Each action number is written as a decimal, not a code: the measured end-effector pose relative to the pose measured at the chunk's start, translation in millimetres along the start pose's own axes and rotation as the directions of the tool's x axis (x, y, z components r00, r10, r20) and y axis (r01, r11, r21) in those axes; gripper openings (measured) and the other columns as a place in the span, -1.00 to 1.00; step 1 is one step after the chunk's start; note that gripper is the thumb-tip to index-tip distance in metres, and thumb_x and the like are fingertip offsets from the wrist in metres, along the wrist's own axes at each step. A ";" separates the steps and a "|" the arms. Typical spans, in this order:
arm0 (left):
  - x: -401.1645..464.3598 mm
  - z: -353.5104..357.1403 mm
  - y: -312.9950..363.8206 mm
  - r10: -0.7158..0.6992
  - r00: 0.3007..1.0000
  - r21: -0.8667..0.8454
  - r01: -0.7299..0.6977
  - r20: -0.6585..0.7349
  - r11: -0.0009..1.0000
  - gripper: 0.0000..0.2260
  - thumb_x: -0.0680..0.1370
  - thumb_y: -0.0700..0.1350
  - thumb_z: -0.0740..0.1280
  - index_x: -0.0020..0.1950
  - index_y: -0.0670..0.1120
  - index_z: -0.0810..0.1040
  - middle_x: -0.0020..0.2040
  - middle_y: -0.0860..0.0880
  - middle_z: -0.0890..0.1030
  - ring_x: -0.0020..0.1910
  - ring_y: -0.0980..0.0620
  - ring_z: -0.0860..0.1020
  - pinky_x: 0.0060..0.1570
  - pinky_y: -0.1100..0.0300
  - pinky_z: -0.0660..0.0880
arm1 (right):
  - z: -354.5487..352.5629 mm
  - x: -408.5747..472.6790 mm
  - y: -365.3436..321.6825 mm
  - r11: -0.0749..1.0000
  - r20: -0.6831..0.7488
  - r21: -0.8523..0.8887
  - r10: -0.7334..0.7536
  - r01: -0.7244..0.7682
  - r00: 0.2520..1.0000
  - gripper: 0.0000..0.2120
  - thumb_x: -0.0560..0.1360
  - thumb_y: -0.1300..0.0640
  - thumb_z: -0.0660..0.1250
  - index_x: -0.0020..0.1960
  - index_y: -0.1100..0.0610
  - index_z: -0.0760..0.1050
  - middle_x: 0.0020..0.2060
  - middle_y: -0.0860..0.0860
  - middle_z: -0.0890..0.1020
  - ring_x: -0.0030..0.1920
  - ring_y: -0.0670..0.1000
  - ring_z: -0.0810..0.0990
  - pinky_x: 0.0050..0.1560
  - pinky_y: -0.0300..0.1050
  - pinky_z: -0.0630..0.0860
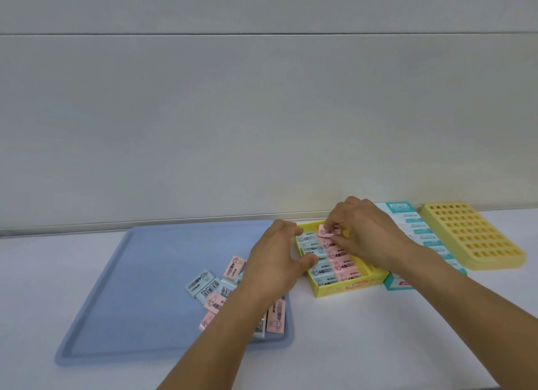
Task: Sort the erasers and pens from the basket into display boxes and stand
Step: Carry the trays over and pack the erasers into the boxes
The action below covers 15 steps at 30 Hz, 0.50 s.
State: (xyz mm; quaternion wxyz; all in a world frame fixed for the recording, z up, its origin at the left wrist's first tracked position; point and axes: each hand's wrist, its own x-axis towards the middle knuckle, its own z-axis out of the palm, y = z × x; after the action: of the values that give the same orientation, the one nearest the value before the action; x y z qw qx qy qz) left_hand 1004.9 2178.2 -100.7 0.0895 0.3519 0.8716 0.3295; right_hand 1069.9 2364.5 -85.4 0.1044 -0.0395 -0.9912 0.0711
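Head view: one frame, taken looking forward and down over a white table (378, 346) set against a pale wall.
Right hand (369, 232): fingers curled, pinching a pink eraser (328, 231) at the far end of the yellow display box (343, 289); the eraser sat tilted, its near edge on the pink row.
Left hand (276, 258): fingers loosely spread, holding nothing, thumb at the box's left wall.
Yellow display box: held two rows of erasers side by side, blue on the left and pink on the right.
Blue tray (139, 287): lay left of the box; loose erasers (203, 285), pink and blue, were heaped near its right edge, partly hidden by the left forearm.
Teal-and-white box (419, 229): lay just right of the yellow box, partly covered by the right forearm.
Yellow pen stand (471, 232): lay furthest right, its grid of holes facing up.
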 end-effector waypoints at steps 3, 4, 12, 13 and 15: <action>-0.5 -0.7 -0.9 -0.004 1.000 -0.024 0.004 -0.010 1.000 -0.50 0.49 0.08 0.42 0.39 0.02 0.41 0.27 0.13 0.43 0.21 0.16 0.43 0.20 0.26 0.37 | 2.1 0.3 0.7 0.998 0.003 0.030 0.052 -0.052 0.999 -0.89 0.49 -0.01 0.34 0.02 -0.13 0.56 -0.07 -0.14 0.54 -0.02 -0.02 0.48 0.03 -0.05 0.44; -0.7 -0.8 -1.2 -0.006 1.000 -0.030 0.006 -0.012 1.000 -0.50 0.49 0.08 0.42 0.39 0.03 0.41 0.27 0.14 0.43 0.21 0.16 0.43 0.20 0.26 0.37 | 3.1 0.3 0.3 0.999 0.004 0.003 0.035 -0.035 0.999 -0.89 0.50 -0.02 0.34 0.01 -0.14 0.58 -0.06 -0.14 0.55 0.00 -0.02 0.48 0.03 -0.05 0.43; -4.0 -2.8 -3.8 0.002 1.000 -0.054 0.000 0.029 0.999 -0.38 0.46 0.13 0.44 0.47 0.08 0.31 0.38 0.16 0.39 0.33 0.16 0.36 0.31 0.23 0.31 | -3.7 -0.8 -12.9 0.998 0.003 -0.063 -0.008 0.008 1.000 -0.77 0.53 -0.10 0.30 0.13 -0.11 0.61 0.02 -0.12 0.49 0.07 -0.05 0.36 0.00 -0.10 0.29; -4.7 -3.2 -4.6 0.006 0.999 -0.063 -0.003 0.051 0.998 -0.32 0.45 0.14 0.45 0.49 0.08 0.26 0.42 0.16 0.36 0.37 0.16 0.33 0.35 0.20 0.28 | -4.6 -2.3 -15.4 1.000 0.022 0.011 -0.025 0.025 0.999 -0.74 0.50 -0.14 0.31 0.13 -0.12 0.61 0.01 -0.13 0.49 0.06 -0.07 0.35 0.02 -0.10 0.31; -5.8 -3.7 -5.7 0.012 0.997 -0.081 -0.006 0.076 0.997 -0.25 0.43 0.16 0.46 0.53 0.09 0.20 0.47 0.15 0.31 0.42 0.16 0.28 0.40 0.18 0.24 | -3.9 -4.1 -20.0 0.995 0.106 0.095 -0.054 0.044 0.993 -0.66 0.43 -0.19 0.30 0.14 -0.12 0.60 0.00 -0.15 0.50 0.04 -0.11 0.34 0.05 -0.09 0.36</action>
State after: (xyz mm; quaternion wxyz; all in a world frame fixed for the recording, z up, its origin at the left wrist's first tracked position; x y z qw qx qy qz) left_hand 1004.6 2169.3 -101.9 0.1352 0.3641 0.8520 0.3511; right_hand 1073.5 2344.9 -79.5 0.0539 -0.0063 -0.9917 0.1162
